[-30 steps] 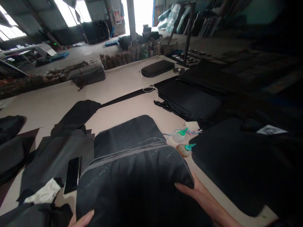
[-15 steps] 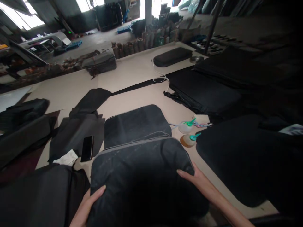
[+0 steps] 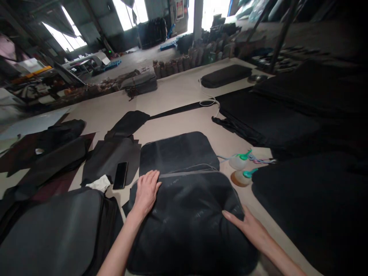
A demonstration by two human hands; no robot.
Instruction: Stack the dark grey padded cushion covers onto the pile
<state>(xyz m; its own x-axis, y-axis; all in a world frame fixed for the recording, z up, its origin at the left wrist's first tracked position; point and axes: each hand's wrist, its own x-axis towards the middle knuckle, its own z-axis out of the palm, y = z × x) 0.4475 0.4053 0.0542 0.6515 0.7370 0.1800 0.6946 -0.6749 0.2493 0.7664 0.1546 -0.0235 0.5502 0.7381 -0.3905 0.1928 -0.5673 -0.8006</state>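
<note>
A glossy slab phone [image 3: 120,175] lies left on grey fabric. Your left hand [image 3: 146,189] lies flat, fingers together, on the matte, rounded black panel [image 3: 186,214] mid-table. Your right hand [image 3: 250,226] presses its right edge, fingers extended. Two squat bottles [image 3: 240,170] stand just beyond.

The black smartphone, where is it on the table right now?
In the head view, the black smartphone lies left of centre on dark fabric, beside a white crumpled cloth and just left of the left hand.

Bag-making workshop or small factory floor, long cardboard-covered cutting table [image 3: 178,96], stacks of black fabric panels [image 3: 267,119], 2 green-capped glue bottles [image 3: 240,161], tied bundle of pieces [image 3: 139,82], bare concrete floor, big windows, machinery behind
</note>
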